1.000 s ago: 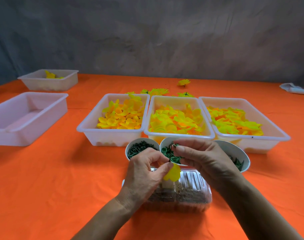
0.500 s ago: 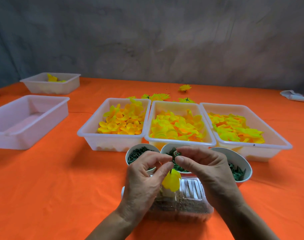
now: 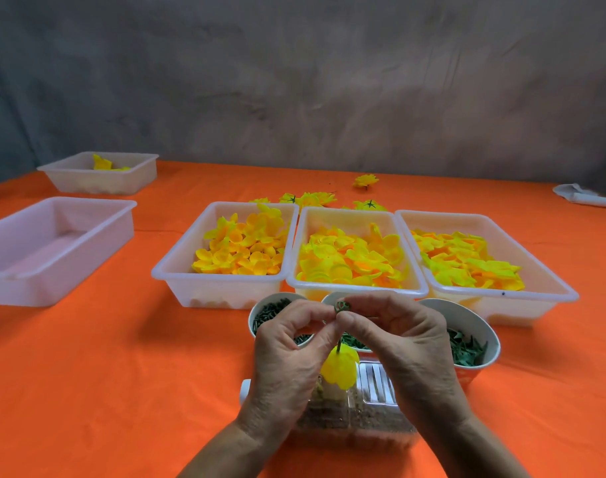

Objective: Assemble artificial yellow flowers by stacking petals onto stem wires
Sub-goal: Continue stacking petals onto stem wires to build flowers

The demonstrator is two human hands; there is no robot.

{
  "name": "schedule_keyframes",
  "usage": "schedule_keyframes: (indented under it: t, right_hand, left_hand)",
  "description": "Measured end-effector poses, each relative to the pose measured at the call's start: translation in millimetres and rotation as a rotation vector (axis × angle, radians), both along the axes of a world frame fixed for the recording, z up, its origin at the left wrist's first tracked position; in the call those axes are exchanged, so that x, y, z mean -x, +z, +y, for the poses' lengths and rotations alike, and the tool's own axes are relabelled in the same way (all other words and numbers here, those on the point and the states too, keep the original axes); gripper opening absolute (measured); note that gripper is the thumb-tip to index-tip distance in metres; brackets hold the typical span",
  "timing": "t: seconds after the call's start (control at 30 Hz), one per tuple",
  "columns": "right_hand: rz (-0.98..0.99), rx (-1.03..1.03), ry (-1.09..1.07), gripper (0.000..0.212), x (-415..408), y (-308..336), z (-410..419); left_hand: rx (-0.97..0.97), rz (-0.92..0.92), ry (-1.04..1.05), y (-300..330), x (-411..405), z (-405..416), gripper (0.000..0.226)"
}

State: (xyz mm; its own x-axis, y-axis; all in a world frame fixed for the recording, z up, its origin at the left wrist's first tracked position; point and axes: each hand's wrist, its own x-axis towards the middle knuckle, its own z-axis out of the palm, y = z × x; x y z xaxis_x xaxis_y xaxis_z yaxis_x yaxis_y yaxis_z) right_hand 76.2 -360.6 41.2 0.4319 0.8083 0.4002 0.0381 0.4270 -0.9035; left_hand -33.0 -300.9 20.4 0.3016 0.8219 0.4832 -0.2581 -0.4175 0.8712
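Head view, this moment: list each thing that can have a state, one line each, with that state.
left hand: pinching the green stem.
right hand: pinching a small green ring piece.
green ring piece: held at the stem's top.
yellow petal: threaded on the stem, hanging below the fingers.
three petal bins: holding yellow petals.
three cups: holding green parts.
near left bin: no petals visible.
far left bin: a few yellow pieces inside.

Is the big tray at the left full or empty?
Empty: the large tray shows only its bare floor, with no petals inside.

A mottled grey wall (image 3: 294,81) rises behind the orange-covered table (image 3: 87,374).
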Motion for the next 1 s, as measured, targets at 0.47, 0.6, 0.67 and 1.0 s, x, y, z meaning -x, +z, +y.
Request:
schedule_keyframes:
  t: [0.47,0.6,0.67,1.0]
  right_hand:
    - [-0.1,0.078,-0.077,0.021,4,2,-3]
    - [-0.079,0.097,-0.082,0.021,5,2,-4]
    - [-0.073,0.098,-0.08,0.02,5,3,-4]
    - [-0.157,0.109,-0.109,0.014,3,6,-9]
  left_hand:
    - [0.226,-0.073,-0.052,2,-2,-6,0.01]
    - [0.25,-0.099,-0.058,1,-2,-6,0.008]
    - [0.25,-0.098,-0.061,1,-2,-6,0.008]
    - [0.235,-0.089,-0.071,0,-2,-6,0.004]
